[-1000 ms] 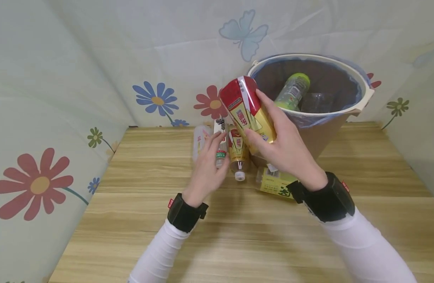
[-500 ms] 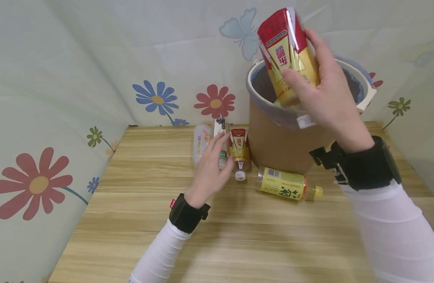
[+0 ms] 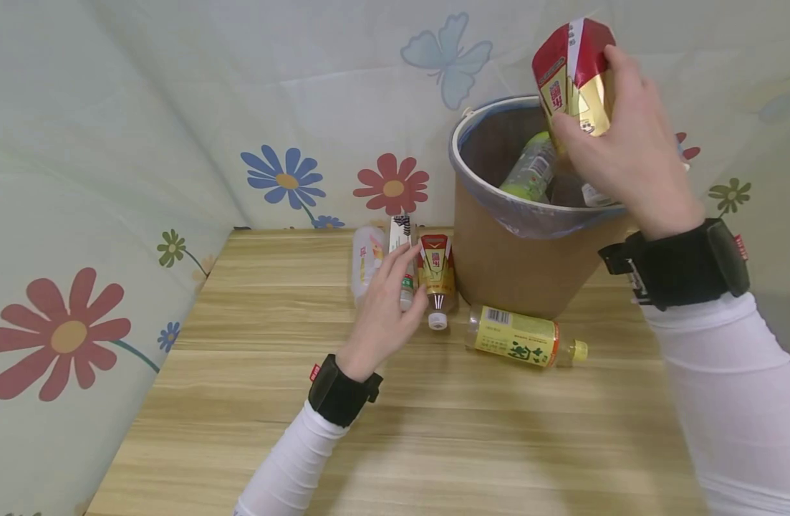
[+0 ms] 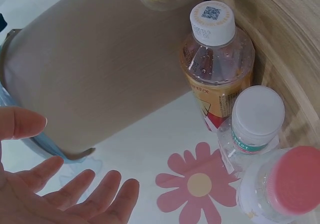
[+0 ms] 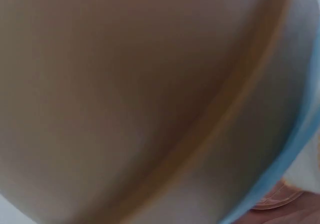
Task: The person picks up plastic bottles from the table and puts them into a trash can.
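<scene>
In the head view my right hand point(image 3: 636, 147) grips a large red-and-gold drink bottle point(image 3: 578, 82), its white cap pointing down, over the lined bin point(image 3: 511, 258). The right wrist view is mostly the bin's blurred wall point(image 5: 125, 83). My left hand point(image 3: 383, 315) hovers over the small bottles with relaxed fingers, holding nothing. Below it lie a small red-and-gold bottle point(image 3: 436, 271), a bottle with a white label point(image 3: 400, 231) and a clear one point(image 3: 367, 258). That last has a pink cap point(image 4: 299, 180) in the left wrist view.
A yellow-labelled bottle point(image 3: 517, 337) lies on its side in front of the bin on the wooden table point(image 3: 272, 301). Inside the bin rests a clear bottle with green ends point(image 3: 530, 168). A flowered sheet point(image 3: 330, 86) backs the table.
My right hand has carried the large red-and-gold bottle up and to the right, from beside the bin to over its opening. The left hand has barely moved.
</scene>
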